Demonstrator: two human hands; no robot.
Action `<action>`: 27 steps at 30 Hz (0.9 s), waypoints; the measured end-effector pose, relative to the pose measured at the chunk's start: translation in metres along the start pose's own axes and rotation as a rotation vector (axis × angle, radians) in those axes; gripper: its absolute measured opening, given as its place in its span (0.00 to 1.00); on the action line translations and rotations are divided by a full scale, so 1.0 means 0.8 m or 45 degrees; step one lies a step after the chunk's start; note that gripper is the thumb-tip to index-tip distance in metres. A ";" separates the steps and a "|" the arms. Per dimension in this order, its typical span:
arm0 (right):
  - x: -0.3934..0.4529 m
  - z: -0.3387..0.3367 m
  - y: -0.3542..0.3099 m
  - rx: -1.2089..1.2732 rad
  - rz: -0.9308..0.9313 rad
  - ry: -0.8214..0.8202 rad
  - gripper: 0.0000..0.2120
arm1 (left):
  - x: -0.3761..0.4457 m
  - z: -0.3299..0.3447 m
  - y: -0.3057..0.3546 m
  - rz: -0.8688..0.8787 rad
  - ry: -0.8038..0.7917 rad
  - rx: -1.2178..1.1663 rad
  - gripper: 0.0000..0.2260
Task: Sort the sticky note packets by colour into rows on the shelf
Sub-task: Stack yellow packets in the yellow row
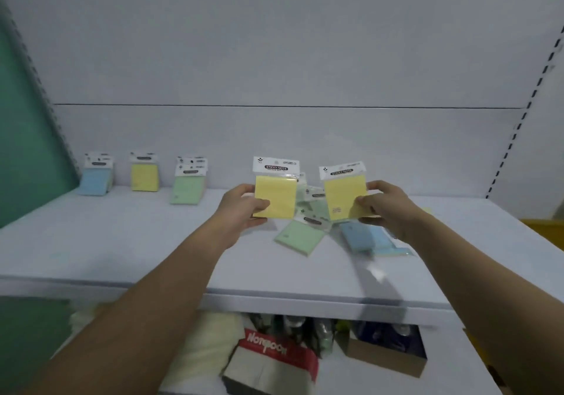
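One yellow packet (275, 196) was held upright in the left hand (244, 205), fingers closed on its lower left edge; a second yellow packet (343, 194) was gripped likewise by the right hand (386, 204). Both were raised above the white shelf (122, 242). Beneath them lay an unsorted heap with a green packet (300, 237) and a blue packet (361, 237). Against the back wall, blue (96, 178), yellow (144, 175) and green (188, 185) stacks were leaning, well apart.

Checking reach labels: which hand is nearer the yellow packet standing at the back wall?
Left. The left hand is just right of the standing yellow packet; the right hand is farther right.
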State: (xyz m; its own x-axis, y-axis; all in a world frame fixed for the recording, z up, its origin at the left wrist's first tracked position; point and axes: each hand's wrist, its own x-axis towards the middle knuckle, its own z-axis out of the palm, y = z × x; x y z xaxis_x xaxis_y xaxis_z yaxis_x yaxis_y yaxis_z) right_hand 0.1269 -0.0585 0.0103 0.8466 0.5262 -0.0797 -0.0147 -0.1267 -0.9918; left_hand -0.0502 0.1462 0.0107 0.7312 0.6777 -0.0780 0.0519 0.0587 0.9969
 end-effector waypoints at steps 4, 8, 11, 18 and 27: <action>-0.058 0.095 0.021 0.147 -0.039 -0.087 0.09 | -0.072 -0.086 -0.019 -0.044 0.040 -0.170 0.15; -0.125 0.179 0.048 0.219 -0.031 -0.135 0.10 | -0.137 -0.158 -0.044 -0.043 0.079 -0.212 0.15; -0.149 0.221 0.042 0.228 -0.044 -0.211 0.09 | -0.164 -0.210 -0.039 0.010 0.169 -0.216 0.16; -0.126 0.316 0.008 0.060 -0.153 -0.326 0.09 | -0.160 -0.292 -0.025 0.053 0.393 -0.080 0.15; -0.004 0.435 0.003 0.132 -0.094 -0.328 0.08 | -0.023 -0.380 -0.049 -0.003 0.467 -0.030 0.15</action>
State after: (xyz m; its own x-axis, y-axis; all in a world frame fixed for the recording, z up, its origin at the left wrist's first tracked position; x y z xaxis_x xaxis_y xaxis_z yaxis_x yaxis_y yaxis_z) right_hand -0.0610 0.2317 -0.0265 0.6847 0.7287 -0.0165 -0.0234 -0.0007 -0.9997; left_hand -0.2728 0.3542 -0.0290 0.4385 0.8950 -0.0821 0.0347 0.0744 0.9966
